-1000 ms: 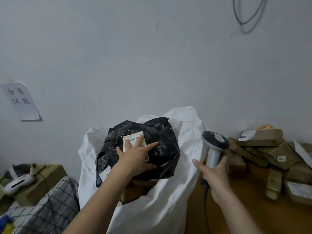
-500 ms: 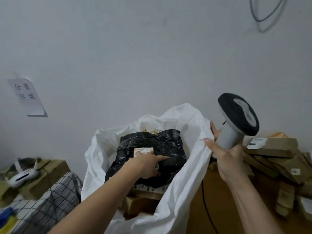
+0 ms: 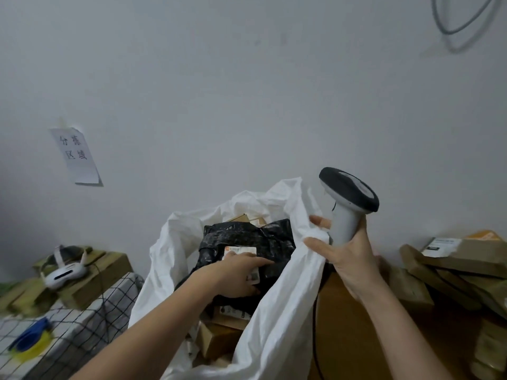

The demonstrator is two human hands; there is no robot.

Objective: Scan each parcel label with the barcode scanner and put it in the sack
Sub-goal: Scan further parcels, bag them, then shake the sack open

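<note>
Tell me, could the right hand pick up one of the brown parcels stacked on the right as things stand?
Probably not yet: the right hand grips the barcode scanner and pinches the sack's rim. The brown parcels lie uncovered beside it.

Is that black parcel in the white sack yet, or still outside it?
In. The black parcel sits inside the white sack, on brown boxes; the left hand rests on it, the sack's rim rising around.

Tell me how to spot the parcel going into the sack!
Find the big white sack in the middle. Inside its open mouth, under the left hand, lies the black plastic parcel. It alone is crinkly black with a white label; the parcels beneath are brown cardboard.
</note>
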